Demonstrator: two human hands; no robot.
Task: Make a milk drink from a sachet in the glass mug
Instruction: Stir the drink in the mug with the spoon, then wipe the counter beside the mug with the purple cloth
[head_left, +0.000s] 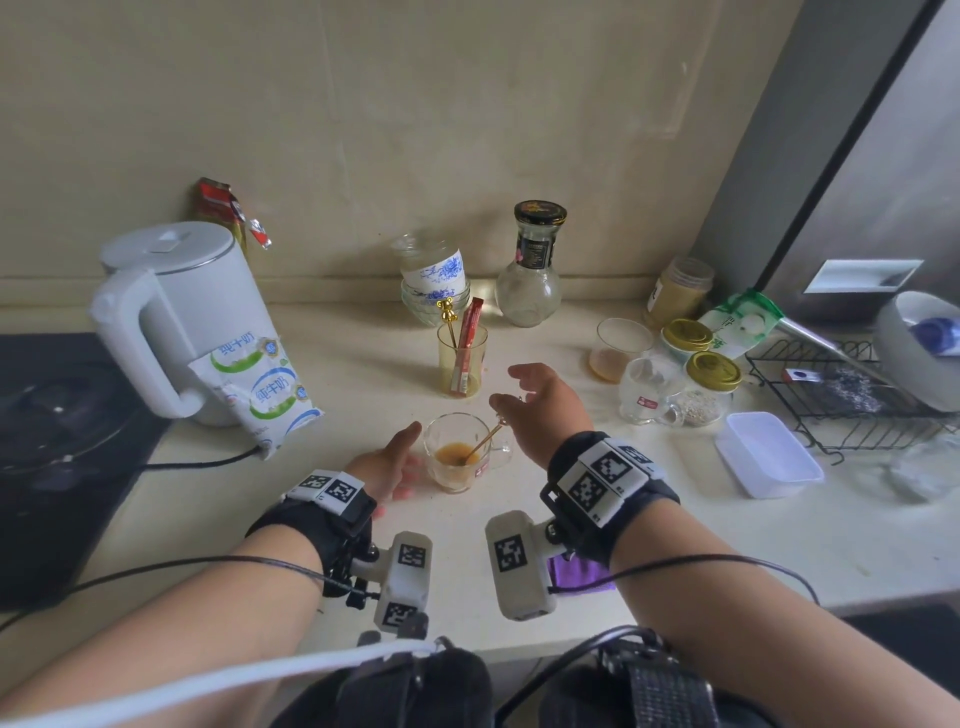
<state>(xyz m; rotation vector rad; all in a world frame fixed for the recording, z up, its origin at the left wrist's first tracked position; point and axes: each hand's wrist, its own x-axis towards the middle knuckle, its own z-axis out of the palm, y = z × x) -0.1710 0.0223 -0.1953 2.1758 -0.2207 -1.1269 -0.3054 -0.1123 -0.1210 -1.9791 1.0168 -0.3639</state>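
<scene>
The glass mug (457, 452) stands at the counter's middle with brown liquid at its bottom. A gold spoon (485, 440) leans in it. My left hand (392, 460) rests against the mug's left side, fingers relaxed around it. My right hand (540, 402) hovers above the mug's right rim and pinches the spoon's top end. A milk pouch (257, 395) leans on the white kettle (179, 317) at the left. A yellow glass (462, 358) behind the mug holds a red sachet (467, 338) and a gold stirrer.
A blue-and-white cup on stacked bowls (434, 283) and a glass carafe (530, 270) stand at the back. Jars and glasses (670, 364), a white plastic box (769, 454) and a wire rack (852, 389) fill the right. A black hob (52, 441) lies at the left.
</scene>
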